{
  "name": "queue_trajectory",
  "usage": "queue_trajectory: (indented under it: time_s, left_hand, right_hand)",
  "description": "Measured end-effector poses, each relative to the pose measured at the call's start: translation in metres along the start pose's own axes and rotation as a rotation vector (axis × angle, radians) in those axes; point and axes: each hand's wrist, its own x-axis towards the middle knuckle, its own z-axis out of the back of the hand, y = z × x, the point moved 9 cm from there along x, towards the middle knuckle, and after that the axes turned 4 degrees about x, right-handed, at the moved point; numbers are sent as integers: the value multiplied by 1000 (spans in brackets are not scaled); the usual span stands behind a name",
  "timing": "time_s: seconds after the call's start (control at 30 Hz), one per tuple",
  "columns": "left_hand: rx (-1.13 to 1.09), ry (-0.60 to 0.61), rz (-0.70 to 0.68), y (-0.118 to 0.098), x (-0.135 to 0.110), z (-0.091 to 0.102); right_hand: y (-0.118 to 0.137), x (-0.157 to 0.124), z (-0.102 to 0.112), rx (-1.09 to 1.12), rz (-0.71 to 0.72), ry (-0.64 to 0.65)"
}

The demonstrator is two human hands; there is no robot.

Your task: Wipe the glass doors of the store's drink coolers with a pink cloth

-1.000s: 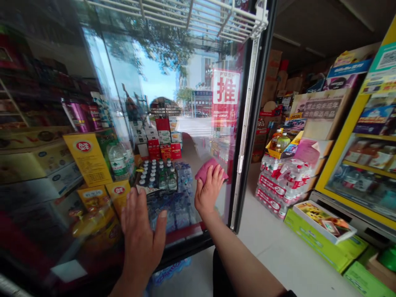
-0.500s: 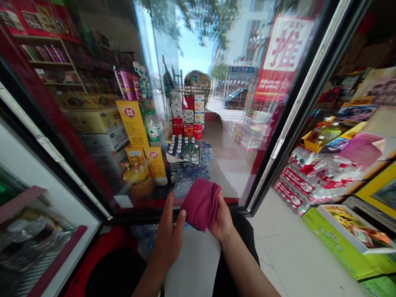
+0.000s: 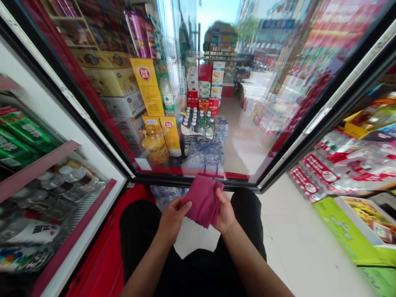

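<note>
A folded magenta cloth point(image 3: 202, 201) is held between both hands, above my bent knees. My left hand point(image 3: 173, 216) pinches its left edge, thumb on top and the fingers beneath. At the cloth's right side, my right hand point(image 3: 225, 212) grips it, with the thumb over the folded edge and the other fingers partly hidden behind. Just beyond the cloth stands a glass door point(image 3: 247, 136) in a black frame, showing both goods and reflections.
An open fridge with a shelf edge point(image 3: 40, 165) and bottles stands left. To the right are shrink-wrapped bottle packs point(image 3: 321, 169) and a green box point(image 3: 337, 231) on the pale floor point(image 3: 287, 247). Bottled water packs point(image 3: 167, 194) lie low by the door frame.
My left hand has gone from spread fingers beside the cloth to pinching its left edge. The cloth now lies flatter. The view has tilted down, showing more of my legs.
</note>
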Motion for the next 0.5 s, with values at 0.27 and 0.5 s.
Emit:
queue_trajectory:
  time_s: [0.27,0.5]
  left_hand:
    - [-15,-113,31,10,-3,37]
    - [-61,-296,110,32,-3,74]
  right_hand:
    - [-17,6,37,80,20,-203]
    - [-17,11,55,121,120,-319]
